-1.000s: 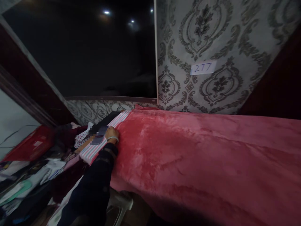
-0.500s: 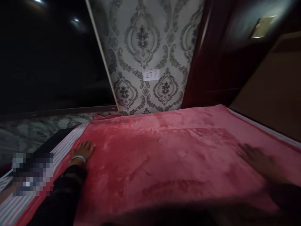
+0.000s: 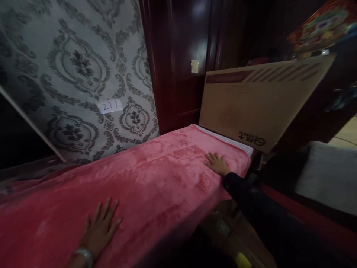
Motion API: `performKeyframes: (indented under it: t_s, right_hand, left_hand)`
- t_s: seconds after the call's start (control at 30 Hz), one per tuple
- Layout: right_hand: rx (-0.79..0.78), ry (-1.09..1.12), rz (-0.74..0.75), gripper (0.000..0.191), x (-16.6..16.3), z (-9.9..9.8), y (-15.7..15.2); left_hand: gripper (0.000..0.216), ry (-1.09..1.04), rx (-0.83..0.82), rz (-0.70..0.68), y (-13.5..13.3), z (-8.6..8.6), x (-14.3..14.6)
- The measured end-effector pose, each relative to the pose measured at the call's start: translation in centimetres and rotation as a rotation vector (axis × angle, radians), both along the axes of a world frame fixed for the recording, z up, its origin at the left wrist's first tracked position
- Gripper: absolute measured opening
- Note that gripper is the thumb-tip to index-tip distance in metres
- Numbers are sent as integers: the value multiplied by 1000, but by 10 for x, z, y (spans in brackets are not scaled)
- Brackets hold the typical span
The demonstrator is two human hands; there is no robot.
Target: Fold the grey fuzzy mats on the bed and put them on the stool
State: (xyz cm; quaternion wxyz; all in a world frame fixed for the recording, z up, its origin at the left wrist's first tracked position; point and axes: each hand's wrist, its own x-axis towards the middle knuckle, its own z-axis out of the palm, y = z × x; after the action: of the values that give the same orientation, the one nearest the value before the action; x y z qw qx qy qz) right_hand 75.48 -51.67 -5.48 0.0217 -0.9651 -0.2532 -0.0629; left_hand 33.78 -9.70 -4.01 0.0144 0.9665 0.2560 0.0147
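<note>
A pink plush blanket [image 3: 156, 182] lies spread over a long raised surface, its front edge hanging down. My left hand [image 3: 99, 227], with a bracelet at the wrist, rests flat on it at the lower left, fingers spread. Farther along to the right, my right hand [image 3: 217, 163] is also laid flat on the plush, palm down and fingers apart. Neither hand grips anything. Shallow creases and darker brushed patches mark the cloth between them. A striped border [image 3: 223, 137] runs along the blanket's far right end.
Behind the blanket stands a patterned wall with a paper label [image 3: 111, 106] reading 277. A dark red door [image 3: 181, 56] is beside it. A large cardboard box [image 3: 251, 100] leans at the right end. A grey cloth [image 3: 329, 175] lies at the right; something yellow [image 3: 242, 259] is low down.
My view has swung to the right, bringing the cardboard box and the blanket's right end into sight. Both hands stay flat on the blanket; the right hand shows sharper now.
</note>
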Motion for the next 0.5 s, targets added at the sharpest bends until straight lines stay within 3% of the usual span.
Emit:
performKeyframes:
  t_s: [0.07, 0.2, 0.5]
  right_hand:
    - [-10, 35, 37, 61, 5, 2, -4]
    - [-11, 67, 65, 56, 24, 7, -25]
    - [49, 60, -175, 55, 67, 14, -94]
  left_hand:
    - [75, -10, 9, 9, -7, -8, 0]
    - [78, -61, 16, 6, 9, -17, -3]
    - [69, -188, 54, 18, 15, -27, -2]
